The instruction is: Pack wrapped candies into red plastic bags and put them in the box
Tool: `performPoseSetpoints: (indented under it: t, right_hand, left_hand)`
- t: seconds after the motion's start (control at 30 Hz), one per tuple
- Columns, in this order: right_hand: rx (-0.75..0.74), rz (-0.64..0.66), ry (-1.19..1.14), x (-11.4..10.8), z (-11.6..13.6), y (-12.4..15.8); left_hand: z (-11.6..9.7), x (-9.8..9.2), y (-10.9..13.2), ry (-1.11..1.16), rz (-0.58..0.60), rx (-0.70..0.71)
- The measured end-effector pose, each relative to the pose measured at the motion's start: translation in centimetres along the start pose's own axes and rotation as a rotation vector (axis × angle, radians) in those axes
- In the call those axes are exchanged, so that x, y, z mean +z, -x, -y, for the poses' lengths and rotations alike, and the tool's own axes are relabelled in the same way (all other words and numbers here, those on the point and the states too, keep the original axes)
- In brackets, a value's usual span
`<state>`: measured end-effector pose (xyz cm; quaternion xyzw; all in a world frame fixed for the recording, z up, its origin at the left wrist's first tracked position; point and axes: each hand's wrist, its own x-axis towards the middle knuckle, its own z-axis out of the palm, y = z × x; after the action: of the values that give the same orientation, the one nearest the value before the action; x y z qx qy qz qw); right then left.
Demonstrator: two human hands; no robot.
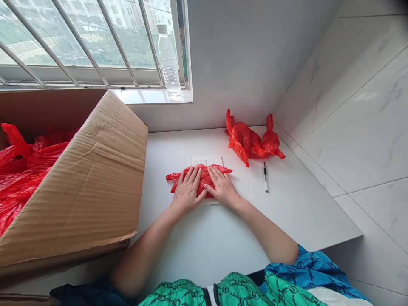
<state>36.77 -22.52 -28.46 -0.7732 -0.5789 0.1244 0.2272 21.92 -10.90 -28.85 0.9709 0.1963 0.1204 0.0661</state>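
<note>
**A:** What are the hands doing?

**B:** The left hand [187,192] and the right hand [223,187] lie flat, palms down, side by side and just apart. Neither is clamped on anything. Both press down on a red plastic bag [200,180].

**A:** Where's that bag?

**B:** In the middle of the white worktop [204,238], pressed into a flattish bundle with its ends poking out on both sides. It lies across a sheet of white paper [206,160], and the print on the sheet is too small to read.

**A:** What's close by?

**B:** A crumpled second red bag [253,142] lies farther back, near the wall. Just below it, to the right of the hands, a black-and-white pen [265,177] lies on the worktop, well clear of the paper.

**A:** And to the left?

**B:** A large cardboard box [79,170] sits there with one flap tilted up, and a heap of red bags [19,178] fills it.

**A:** Anything higher up?

**B:** A plastic water bottle [168,59] stands on the window sill [153,97], against the window bars [79,42]. Marble-look tiles [350,119] cover the wall on the right.
</note>
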Motion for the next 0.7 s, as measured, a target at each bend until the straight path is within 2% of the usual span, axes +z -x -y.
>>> performPoseSetpoints:
  t: [0.27, 0.7]
  right_hand:
    - [0.043, 0.050, 0.004, -0.58, 0.25, 0.05]
    - [0.066, 0.062, 0.028, -0.71, 0.34, -0.06]
  left_hand:
    - [-0.03, -0.33, 0.10, -0.013, 0.020, 0.002]
    - [-0.21, -0.44, 0.16, -0.013, 0.041, -0.038]
